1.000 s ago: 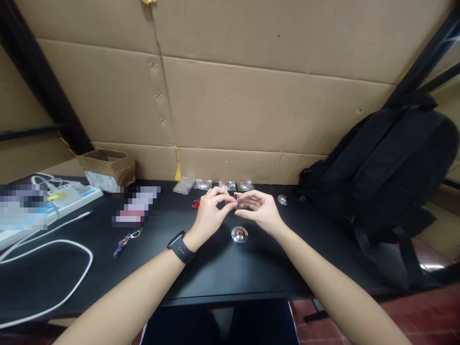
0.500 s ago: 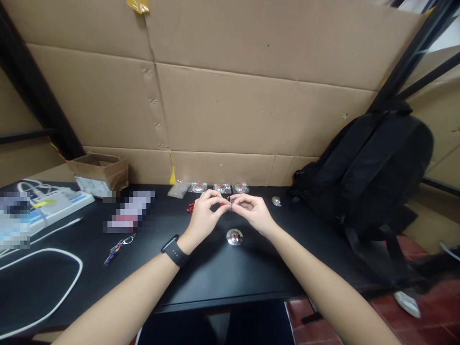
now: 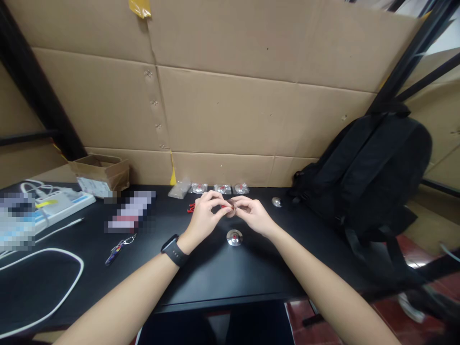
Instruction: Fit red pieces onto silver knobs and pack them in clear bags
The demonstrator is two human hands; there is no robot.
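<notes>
**Held disc (image 3: 231, 211) pinched between two hands, over black desk**

Surface: black desk (image 3: 223, 280) against a cardboard wall (image 3: 230, 115); red floor (image 3: 390, 314) below at right. Along the wall: box (image 3: 104, 172), clear bag (image 3: 179, 189), then three packets (image 3: 222, 189) in a row. Backpack (image 3: 373, 163) leans at right. Far left: power strip (image 3: 77, 203), with a white cable (image 3: 82, 266) looping toward the front; keyring (image 3: 120, 249) to its right.

Edges/room: a wide strip of desk surface lies between the lower disc (image 3: 235, 237) and the front edge; more between the right hand and the small disc (image 3: 276, 202), near the backpack.

Pose: forearms converge from the lower corners. Left hand (image 3: 206, 211), watch (image 3: 175, 250) at wrist, grips the held disc by thumb and fingers; right hand (image 3: 256, 215) pinches its right side. Held disc is raised behind the lower disc, partly hidden, blurred; exact tilt cannot be told. Red item (image 3: 190, 208) just left of left hand.
</notes>
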